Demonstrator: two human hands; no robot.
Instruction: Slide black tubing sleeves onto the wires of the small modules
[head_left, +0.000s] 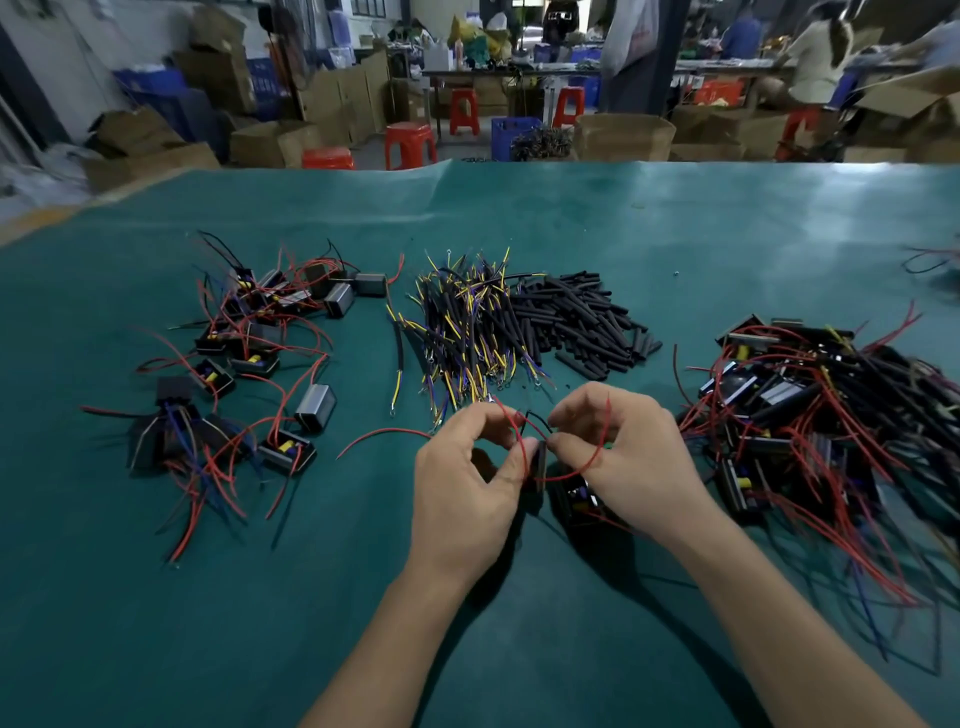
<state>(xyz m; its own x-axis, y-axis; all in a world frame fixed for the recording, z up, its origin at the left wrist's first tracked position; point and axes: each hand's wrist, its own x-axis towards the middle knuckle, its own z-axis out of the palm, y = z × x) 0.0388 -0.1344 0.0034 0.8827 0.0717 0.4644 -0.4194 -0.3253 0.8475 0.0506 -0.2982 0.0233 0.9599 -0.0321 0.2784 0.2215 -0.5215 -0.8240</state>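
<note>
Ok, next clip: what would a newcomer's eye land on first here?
Probably the two hands at centre, the left hand and right hand pinching a small module and its looping red wire over the green table. Behind them lies a heap of black tubing sleeves, with tangled module piles at left and right.

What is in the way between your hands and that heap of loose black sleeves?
Nothing visible blocks it. Both hands, left hand and right hand, work a module just in front of the black sleeves; only bare green mat lies between.
</note>
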